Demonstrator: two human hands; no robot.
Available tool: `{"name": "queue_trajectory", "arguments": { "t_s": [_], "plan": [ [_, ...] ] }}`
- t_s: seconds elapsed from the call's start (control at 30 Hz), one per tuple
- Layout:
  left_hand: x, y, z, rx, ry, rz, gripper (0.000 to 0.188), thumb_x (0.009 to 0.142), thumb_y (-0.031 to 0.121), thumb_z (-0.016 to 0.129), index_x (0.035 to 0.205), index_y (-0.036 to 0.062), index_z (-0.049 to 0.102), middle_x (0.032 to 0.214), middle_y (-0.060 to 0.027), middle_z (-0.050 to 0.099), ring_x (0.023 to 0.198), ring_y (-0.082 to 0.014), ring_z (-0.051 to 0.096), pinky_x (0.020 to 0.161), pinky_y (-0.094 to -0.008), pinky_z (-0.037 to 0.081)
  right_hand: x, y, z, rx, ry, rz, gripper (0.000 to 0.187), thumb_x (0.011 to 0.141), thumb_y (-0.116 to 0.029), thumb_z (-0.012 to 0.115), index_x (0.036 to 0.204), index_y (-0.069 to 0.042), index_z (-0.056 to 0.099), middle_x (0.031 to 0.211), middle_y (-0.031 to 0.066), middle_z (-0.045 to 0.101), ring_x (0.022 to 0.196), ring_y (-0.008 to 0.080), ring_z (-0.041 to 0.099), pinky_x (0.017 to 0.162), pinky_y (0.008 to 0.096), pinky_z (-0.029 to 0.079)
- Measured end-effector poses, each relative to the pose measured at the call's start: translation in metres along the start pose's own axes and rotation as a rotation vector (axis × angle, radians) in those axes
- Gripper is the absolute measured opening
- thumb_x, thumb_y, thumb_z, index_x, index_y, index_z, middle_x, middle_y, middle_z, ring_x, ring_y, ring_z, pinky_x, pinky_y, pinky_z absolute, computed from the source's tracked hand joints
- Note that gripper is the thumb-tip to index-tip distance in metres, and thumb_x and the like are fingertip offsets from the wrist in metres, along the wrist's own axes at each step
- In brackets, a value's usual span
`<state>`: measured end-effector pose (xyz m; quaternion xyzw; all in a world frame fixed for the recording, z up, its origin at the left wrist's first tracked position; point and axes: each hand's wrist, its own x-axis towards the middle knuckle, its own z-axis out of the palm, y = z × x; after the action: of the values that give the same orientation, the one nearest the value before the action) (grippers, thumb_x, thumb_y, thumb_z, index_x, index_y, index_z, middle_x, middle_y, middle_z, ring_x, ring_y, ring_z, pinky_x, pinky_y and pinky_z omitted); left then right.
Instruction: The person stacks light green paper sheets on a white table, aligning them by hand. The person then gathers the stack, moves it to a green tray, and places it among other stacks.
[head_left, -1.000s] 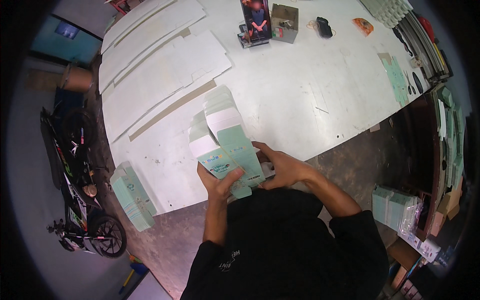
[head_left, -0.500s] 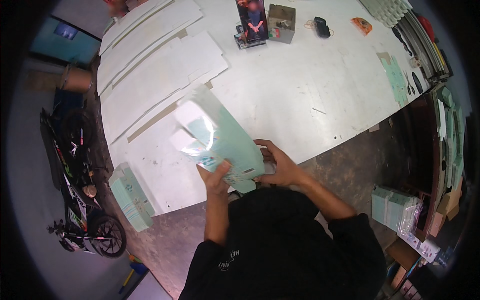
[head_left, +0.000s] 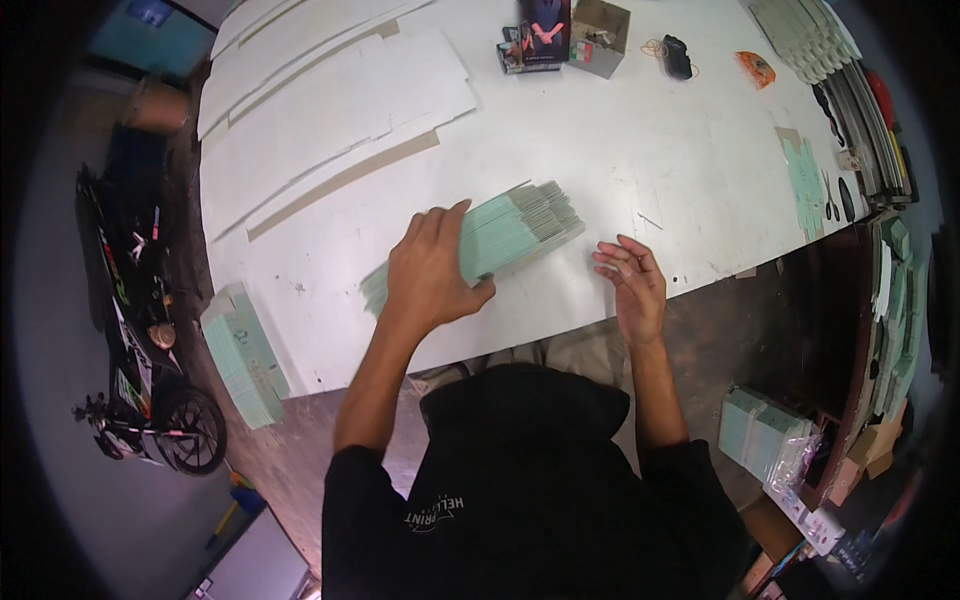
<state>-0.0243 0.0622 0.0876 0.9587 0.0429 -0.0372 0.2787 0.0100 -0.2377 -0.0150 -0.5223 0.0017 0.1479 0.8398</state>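
Observation:
A bundle of flat pale-green cartons point(head_left: 520, 225) lies at a slant on the white table point(head_left: 590, 140), its many thin edges facing up. Across it goes my left hand point(head_left: 430, 262), gripping it with the fingers over the far side and the thumb on the near side. To the right of the bundle, apart from it, my right hand point(head_left: 636, 290) is raised over the table's near edge. Its fingers are loosely bent and apart, with nothing in them. A second bundle of similar cartons point(head_left: 243, 355) rests at the table's left corner.
White sheets point(head_left: 340, 110) lie in layers at the far left. At the back stand a grey box point(head_left: 600, 50), a black corded object point(head_left: 676, 58) and an orange piece point(head_left: 755, 70). Scissors point(head_left: 830, 195) lie at right. A wrapped carton stack point(head_left: 765, 430) stands below right.
The carton bundle, held tilted up in both hands before, now lies edge-up on the table under my left hand. My right hand has let go and moved right.

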Motion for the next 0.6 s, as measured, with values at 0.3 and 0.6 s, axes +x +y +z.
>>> {"name": "queue_trajectory", "arguments": {
  "t_s": [0.3,0.6],
  "plan": [
    [-0.100,-0.067,0.019,-0.312,0.556,-0.056,0.101,0.083,0.028,0.079,0.164,-0.0042,0.027,0.168,-0.0290,0.033,0.156,-0.0430,0.031,0.129,-0.0544,0.019,0.053,-0.007,0.057,-0.170,-0.228,-0.229,0.062,0.099,-0.006,0.064,0.155,0.006,0.040,0.156,0.0270,0.050,0.152,0.0345,0.043,0.125,0.0461,0.034],
    [-0.087,-0.097,0.077,-0.918,0.570,-0.090,0.102,0.100,0.054,0.061,0.169,-0.0013,0.009,0.175,-0.0201,0.022,0.162,-0.0343,0.021,0.131,-0.0482,0.018,0.043,0.013,0.067,-0.673,-0.488,-0.238,0.108,0.086,-0.047,0.080,0.170,-0.011,0.022,0.176,0.0284,-0.003,0.164,0.0446,-0.005,0.130,0.0594,0.008]
  ]
}}
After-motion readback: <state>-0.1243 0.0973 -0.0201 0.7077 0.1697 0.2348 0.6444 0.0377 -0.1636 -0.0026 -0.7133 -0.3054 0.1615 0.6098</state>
